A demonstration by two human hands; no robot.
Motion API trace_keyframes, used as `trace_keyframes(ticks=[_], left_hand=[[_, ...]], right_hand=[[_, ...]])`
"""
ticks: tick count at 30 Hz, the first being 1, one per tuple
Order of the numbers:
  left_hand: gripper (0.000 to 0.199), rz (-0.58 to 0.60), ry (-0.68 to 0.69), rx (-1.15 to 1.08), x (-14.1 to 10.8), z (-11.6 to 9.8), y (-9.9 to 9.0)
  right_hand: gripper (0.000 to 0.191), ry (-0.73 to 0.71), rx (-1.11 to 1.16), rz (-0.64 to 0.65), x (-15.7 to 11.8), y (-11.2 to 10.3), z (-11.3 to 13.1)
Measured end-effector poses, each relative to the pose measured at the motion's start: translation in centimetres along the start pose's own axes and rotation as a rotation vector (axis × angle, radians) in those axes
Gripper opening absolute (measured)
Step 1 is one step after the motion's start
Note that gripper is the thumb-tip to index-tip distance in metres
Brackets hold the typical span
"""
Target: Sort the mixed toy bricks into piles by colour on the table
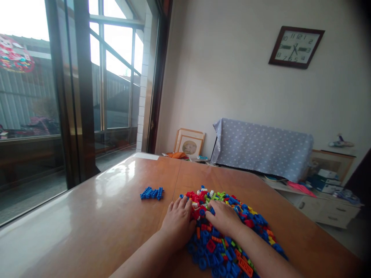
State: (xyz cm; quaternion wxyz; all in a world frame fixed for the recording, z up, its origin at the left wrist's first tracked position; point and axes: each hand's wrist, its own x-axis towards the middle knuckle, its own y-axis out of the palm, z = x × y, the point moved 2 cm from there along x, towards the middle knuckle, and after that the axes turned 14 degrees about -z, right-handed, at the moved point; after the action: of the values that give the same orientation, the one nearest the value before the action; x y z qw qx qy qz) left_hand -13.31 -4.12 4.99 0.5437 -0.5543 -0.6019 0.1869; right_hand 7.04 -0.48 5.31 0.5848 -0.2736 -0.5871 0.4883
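A large heap of toy building bricks (213,256) in blue, red, green, orange, yellow and white lies on the wooden table. My left hand (179,218) rests at the heap's left edge, palm down with its fingers stretched forward beside the red bricks. Over the middle of the heap is my right hand (224,217), its thumb and fingers apart and touching bricks; its fingertips are partly hidden among them. Red bricks (197,197) lie between the two hands. Apart from the heap, a group of blue bricks (152,193) sits to the left, lined up close together.
The glossy wooden table (95,227) reflects window light on its left. A white sheet (146,156) lies at its far edge. Beyond stand framed pictures (189,144), a cloth-covered object (261,146) and a white cabinet (333,212). Glass doors (116,77) are on the left.
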Motion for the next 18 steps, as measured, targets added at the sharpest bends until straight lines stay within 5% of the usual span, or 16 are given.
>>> trace_keyframes(ticks=[5, 11, 18], left_hand=[[0.069, -0.018, 0.096, -0.072, -0.5, -0.7, -0.4], [0.092, 0.030, 0.166, -0.115, -0.7, -0.9, -0.7], [0.101, 0.051, 0.174, -0.104, -0.7, -1.0, -0.9]], right_hand=[[0.027, 0.060, -0.027, -0.002, 1.8, 1.1, -1.8], [0.035, 0.130, 0.108, -0.023, 4.2, 2.3, -3.6], [0.045, 0.228, 0.166, -0.154, 4.5, -1.9, -7.5]])
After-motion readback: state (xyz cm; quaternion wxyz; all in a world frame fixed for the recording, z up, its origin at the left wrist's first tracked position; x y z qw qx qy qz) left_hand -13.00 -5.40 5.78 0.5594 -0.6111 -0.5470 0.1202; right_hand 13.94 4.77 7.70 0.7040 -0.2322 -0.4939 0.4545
